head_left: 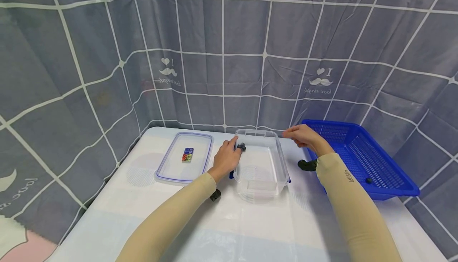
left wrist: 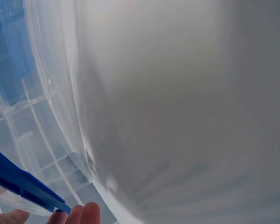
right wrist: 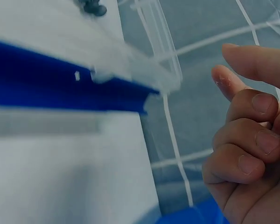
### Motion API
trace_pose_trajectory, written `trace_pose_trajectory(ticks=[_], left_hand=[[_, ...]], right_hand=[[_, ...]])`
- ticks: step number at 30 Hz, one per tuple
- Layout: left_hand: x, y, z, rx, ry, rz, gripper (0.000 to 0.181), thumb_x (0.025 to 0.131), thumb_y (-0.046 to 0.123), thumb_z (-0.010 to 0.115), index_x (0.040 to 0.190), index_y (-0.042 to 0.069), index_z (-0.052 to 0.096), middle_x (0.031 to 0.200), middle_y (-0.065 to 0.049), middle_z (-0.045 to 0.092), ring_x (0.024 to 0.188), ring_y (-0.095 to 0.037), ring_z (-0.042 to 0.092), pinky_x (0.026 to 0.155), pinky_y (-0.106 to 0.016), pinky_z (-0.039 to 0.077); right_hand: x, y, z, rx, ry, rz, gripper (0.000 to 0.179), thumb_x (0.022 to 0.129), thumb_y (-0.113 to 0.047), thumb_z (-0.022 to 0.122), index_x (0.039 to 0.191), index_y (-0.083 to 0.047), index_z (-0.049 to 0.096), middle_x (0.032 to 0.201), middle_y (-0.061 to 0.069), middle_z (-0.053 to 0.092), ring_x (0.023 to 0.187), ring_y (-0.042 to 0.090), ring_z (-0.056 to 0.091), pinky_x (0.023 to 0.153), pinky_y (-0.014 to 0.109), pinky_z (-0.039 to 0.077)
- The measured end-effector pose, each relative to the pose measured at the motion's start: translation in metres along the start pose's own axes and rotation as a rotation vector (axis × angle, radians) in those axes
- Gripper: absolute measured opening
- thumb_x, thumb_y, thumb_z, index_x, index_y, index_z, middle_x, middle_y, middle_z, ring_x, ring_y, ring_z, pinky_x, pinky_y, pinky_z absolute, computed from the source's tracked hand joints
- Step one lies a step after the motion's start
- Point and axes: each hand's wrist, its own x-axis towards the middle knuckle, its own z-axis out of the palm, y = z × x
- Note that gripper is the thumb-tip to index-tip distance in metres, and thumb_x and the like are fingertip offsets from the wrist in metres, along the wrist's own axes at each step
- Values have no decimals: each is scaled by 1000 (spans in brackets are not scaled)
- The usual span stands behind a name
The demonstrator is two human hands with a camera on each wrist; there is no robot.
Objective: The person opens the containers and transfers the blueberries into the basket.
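A clear plastic food container (head_left: 259, 188) with blue side latches stands lidless on the table. My left hand (head_left: 227, 156) grips its left wall, with fingertips (left wrist: 90, 213) beside a blue latch (left wrist: 30, 184) in the left wrist view. Several small dark blueberries (head_left: 241, 147) lie inside, close to that hand. My right hand (head_left: 304, 135) is raised past the container's back right corner. Its thumb and forefinger stand slightly apart with nothing seen between them; the other fingers are curled, as the right wrist view shows.
A blue-rimmed clear lid (head_left: 184, 177) with a fruit label lies left of the container. At the right stands a blue plastic basket (head_left: 358, 154) with a single blueberry (head_left: 368, 180) in it. A grey checked curtain (head_left: 243, 71) hangs behind the white table (head_left: 229, 222).
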Motion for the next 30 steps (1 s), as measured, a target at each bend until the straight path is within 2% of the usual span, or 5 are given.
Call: trace_pose_trajectory(ticks=[10, 19, 30], left_hand=[[-1, 1, -3, 15, 0, -2, 56, 104, 35, 40, 159, 27, 33, 145, -14, 49, 126, -34, 54, 95, -54, 50], [-1, 1, -3, 12, 11, -3, 56, 103, 36, 41, 158, 27, 35, 145, -14, 50, 127, -34, 54, 97, -55, 49], [1, 2, 0, 21, 13, -14, 56, 103, 37, 42, 158, 26, 36, 143, -14, 50, 126, -34, 55, 99, -55, 48]], right_hand=[[19, -14, 38, 83, -82, -33, 39, 97, -21, 67, 130, -1, 64, 60, -6, 31, 52, 10, 25, 51, 24, 27], [33, -25, 62, 101, -121, -45, 37, 95, -19, 68, 128, -2, 64, 64, -3, 35, 54, 12, 29, 54, 26, 29], [45, -36, 88, 89, -147, -10, 32, 95, -19, 69, 125, -5, 68, 62, -3, 38, 52, 12, 29, 53, 26, 31]])
